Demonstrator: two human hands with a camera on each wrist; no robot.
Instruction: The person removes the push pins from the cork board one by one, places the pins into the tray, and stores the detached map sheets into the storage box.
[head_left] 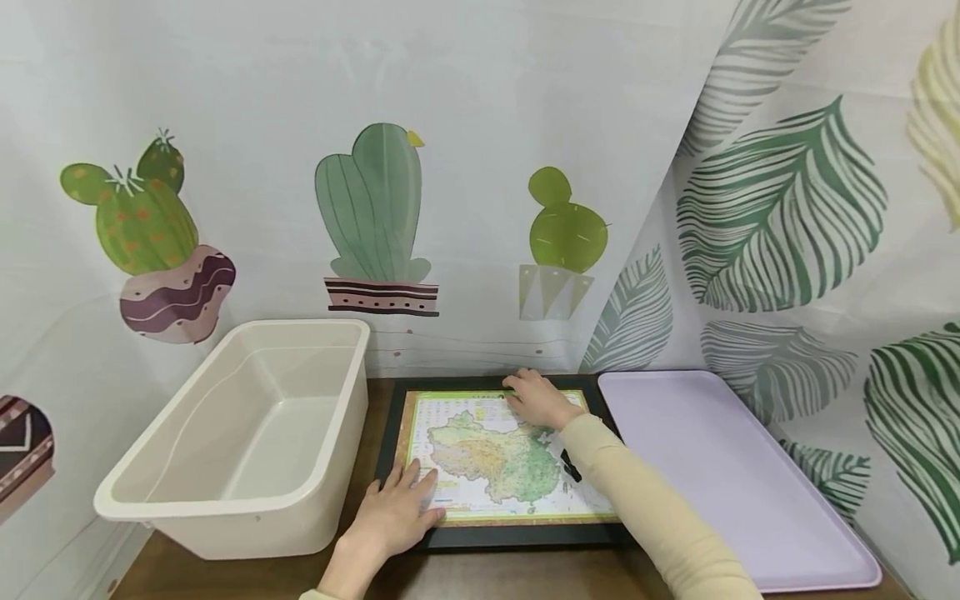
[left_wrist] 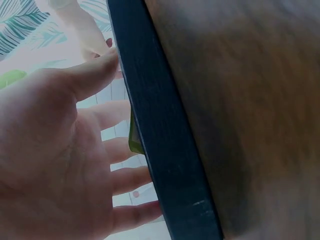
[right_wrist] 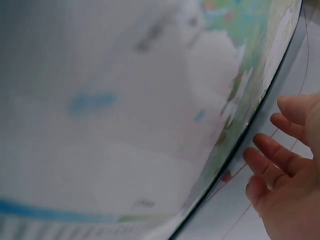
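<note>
A colourful map of China (head_left: 491,454) lies flat in a black frame (head_left: 525,536) on the brown table. My left hand (head_left: 397,507) rests at the frame's lower left corner with fingers spread, fingertips over the map's edge. In the left wrist view its fingers (left_wrist: 127,180) reach past the dark frame bar (left_wrist: 165,120). At the map's top edge, right of its middle, my right hand (head_left: 542,398) lies with fingers loosely bent. The right wrist view shows those fingers (right_wrist: 272,155) relaxed beside the map's edge, nothing between them.
A deep cream plastic tub (head_left: 330,467) stands left of the frame. To the right lies a shallow lilac tray (head_left: 712,467). Behind is a curtain (head_left: 480,67) printed with cacti and leaves. A small black object (head_left: 571,465) shows beside the right sleeve (head_left: 645,500).
</note>
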